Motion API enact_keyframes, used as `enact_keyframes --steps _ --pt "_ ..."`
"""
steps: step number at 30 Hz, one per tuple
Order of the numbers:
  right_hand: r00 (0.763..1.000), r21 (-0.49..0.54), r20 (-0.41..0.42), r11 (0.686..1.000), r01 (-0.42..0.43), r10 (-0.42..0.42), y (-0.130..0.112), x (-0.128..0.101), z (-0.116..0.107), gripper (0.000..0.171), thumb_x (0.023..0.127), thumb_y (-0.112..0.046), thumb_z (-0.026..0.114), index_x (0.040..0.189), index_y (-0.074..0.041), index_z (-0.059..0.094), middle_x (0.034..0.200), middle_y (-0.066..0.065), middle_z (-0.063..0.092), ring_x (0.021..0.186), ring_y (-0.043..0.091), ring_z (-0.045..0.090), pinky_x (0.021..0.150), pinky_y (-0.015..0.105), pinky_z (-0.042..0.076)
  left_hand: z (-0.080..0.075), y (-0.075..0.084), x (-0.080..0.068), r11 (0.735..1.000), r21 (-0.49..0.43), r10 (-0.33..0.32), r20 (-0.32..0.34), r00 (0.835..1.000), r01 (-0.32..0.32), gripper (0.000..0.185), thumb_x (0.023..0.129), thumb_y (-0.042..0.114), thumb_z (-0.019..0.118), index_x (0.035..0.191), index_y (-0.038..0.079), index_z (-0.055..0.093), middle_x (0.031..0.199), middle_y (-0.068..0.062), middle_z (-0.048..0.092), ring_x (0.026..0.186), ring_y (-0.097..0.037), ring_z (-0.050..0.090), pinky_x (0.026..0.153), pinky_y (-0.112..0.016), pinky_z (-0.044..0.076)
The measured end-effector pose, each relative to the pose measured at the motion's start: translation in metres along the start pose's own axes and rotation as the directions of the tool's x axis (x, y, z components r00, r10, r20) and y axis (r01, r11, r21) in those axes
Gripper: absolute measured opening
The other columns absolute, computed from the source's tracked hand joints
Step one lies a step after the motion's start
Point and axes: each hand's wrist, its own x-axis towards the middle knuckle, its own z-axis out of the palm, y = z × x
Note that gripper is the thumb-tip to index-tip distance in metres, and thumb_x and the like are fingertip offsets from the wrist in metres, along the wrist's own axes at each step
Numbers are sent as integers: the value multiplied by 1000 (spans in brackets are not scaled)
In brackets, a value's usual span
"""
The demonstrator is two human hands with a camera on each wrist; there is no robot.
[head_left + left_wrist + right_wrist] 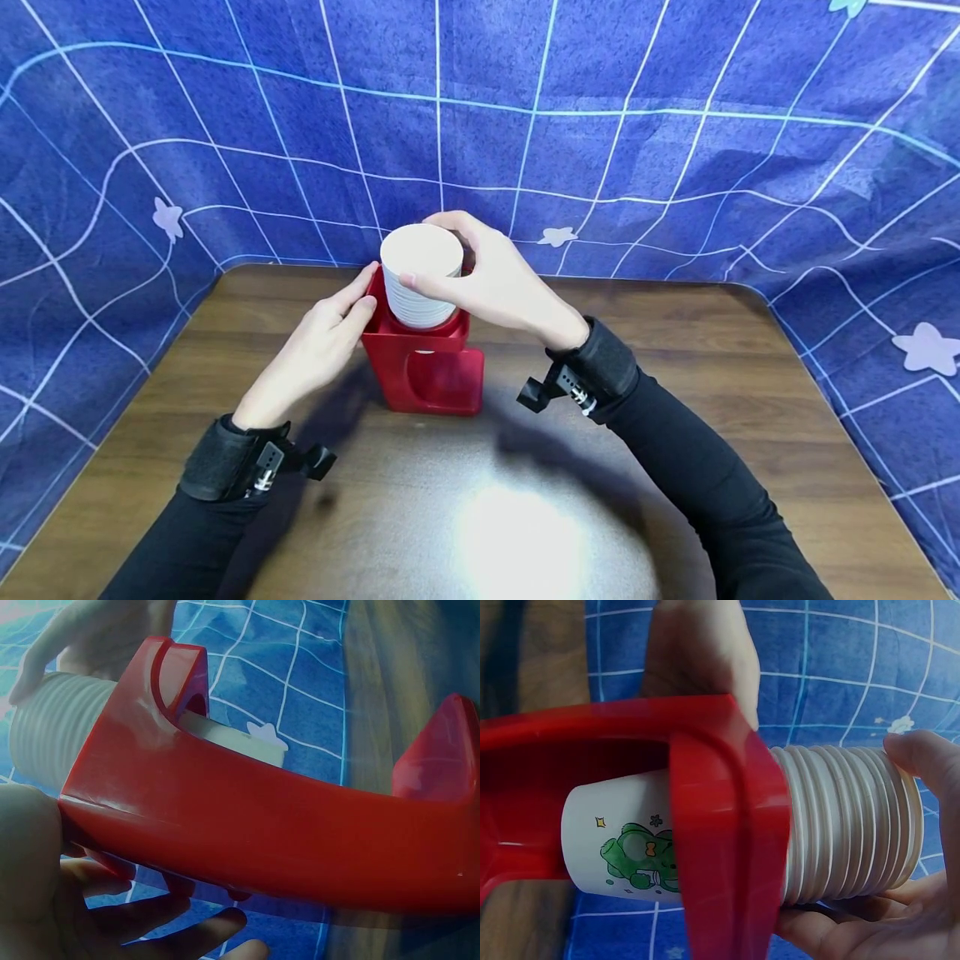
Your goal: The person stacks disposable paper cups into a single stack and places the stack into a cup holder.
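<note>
A stack of white paper cups [422,279] sits upside down in the top opening of a red plastic cup holder [431,379]. Below the holder's ring, the lowest cup [630,832] pokes through, with a green cartoon animal printed on it. My right hand [498,275] grips the stack near its upper end, thumb on the near side and fingers around the far side. My left hand [318,337] holds the holder's upper left edge between thumb and fingers. In the left wrist view the holder's smooth red side [247,817] hides part of the cups.
The holder stands on a brown wooden table [600,467], near its back edge. Behind it hangs a blue cloth [480,142] with white grid lines and pale stars. A bright glare lies on the table's front middle.
</note>
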Motion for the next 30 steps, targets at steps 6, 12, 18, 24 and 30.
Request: enact_keyframes --steps 6,12,18,24,30 --pt "1000 27 17 999 -20 20 6 -2 3 50 86 -37 82 128 -21 60 114 -7 69 95 10 69 84 37 59 1 0 -1 1000 -12 6 9 1000 -5 56 112 33 34 164 20 21 167 -7 31 109 -29 58 95 -46 50" --pt "999 -26 26 999 -22 22 8 -2 4 58 86 -37 82 135 -17 56 115 -4 69 94 10 68 83 34 58 1 0 0 1000 -1 1 6 1000 -1 55 112 34 34 164 21 21 167 -7 32 101 -27 64 94 -46 52" --pt "999 -89 39 996 -24 27 10 -3 7 64 86 -37 82 140 -15 54 120 -1 68 95 10 66 83 30 56 0 0 -1 1000 9 7 -3 1000 -7 55 112 34 34 164 22 22 164 -8 38 92 -25 60 87 -39 49" --pt "994 -185 109 982 23 -3 12 -4 7 63 87 -34 82 140 -12 55 121 1 68 93 11 63 79 27 52 0 0 -2 1000 -16 13 -4 1000 -13 55 112 32 34 164 21 22 167 -6 31 112 -28 57 100 -46 46" --pt "981 -233 177 965 117 -76 16 -5 5 45 91 -23 77 130 -4 64 126 8 67 110 16 63 97 25 52 2 -1 -1 999 -27 21 0 1000 -21 55 112 32 35 164 19 23 169 -2 28 139 -26 46 117 -52 36"
